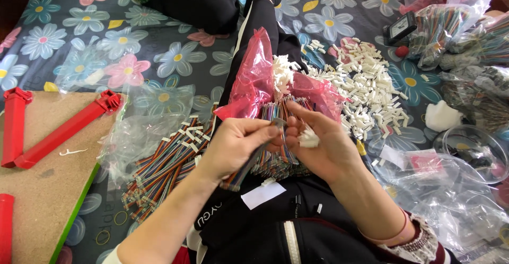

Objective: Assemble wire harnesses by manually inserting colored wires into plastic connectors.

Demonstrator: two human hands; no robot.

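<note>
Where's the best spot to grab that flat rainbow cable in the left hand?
Probably mid-length, pinched across its flat faces from above. The rainbow ribbon cable runs diagonally through the left hand, its lower end sticking out free and its upper end meeting the right hand.
</note>
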